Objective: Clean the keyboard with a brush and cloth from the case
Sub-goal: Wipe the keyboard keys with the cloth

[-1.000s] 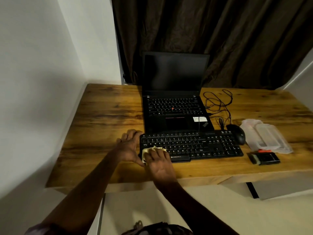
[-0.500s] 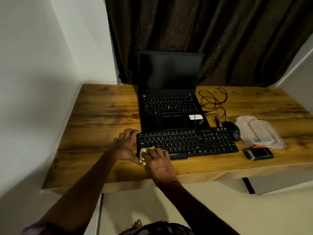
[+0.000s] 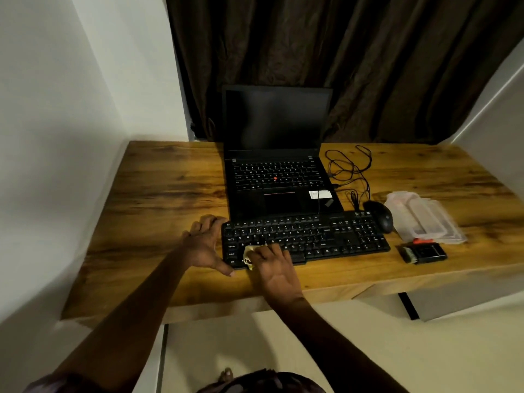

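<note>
I'm pressing soft cloth (image 3: 248, 254) onto the matt plastic keyboard (image 3: 312, 236); at nine o'clock, the smooth grained-wood desk (image 3: 158, 199) is gleaming.

We have one wide-angle view, worn on the head. It faces forward and down across the bench (image 3: 158, 199), near enough that the keyboard (image 3: 326, 236) sits mid-frame, with the curtain (image 3: 368, 66) closing the far side.
</note>
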The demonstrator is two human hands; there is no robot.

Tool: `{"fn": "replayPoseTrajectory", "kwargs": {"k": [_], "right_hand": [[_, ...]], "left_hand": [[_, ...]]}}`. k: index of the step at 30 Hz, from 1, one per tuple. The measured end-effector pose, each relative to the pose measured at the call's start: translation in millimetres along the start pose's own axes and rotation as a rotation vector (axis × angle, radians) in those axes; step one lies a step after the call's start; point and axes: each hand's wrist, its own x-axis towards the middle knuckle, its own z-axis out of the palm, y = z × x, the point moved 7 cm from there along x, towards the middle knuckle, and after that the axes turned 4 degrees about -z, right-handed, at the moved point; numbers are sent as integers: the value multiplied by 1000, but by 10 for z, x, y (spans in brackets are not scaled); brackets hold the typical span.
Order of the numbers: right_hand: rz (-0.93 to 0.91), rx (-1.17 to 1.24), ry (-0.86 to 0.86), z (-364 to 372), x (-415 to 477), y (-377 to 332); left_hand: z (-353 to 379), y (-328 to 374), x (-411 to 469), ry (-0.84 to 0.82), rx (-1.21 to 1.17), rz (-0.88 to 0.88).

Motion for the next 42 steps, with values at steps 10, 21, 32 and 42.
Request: {"fn": "replayPoseTrajectory", "kwargs": {"k": [10, 21, 32, 42], "right_hand": [[136, 9, 26, -19, -122, 261], [212, -2, -10, -166, -298, 803], [27, -28, -60, -61, -166, 453], [107, -102, -128, -137, -273, 797]], "left_hand": [[5, -4, -3, -6, 12, 3], [2, 5, -1, -30, -16, -29], [-22, 31, -81, -58, 6, -78], [-31, 48, -91, -57, 9, -60]]}}
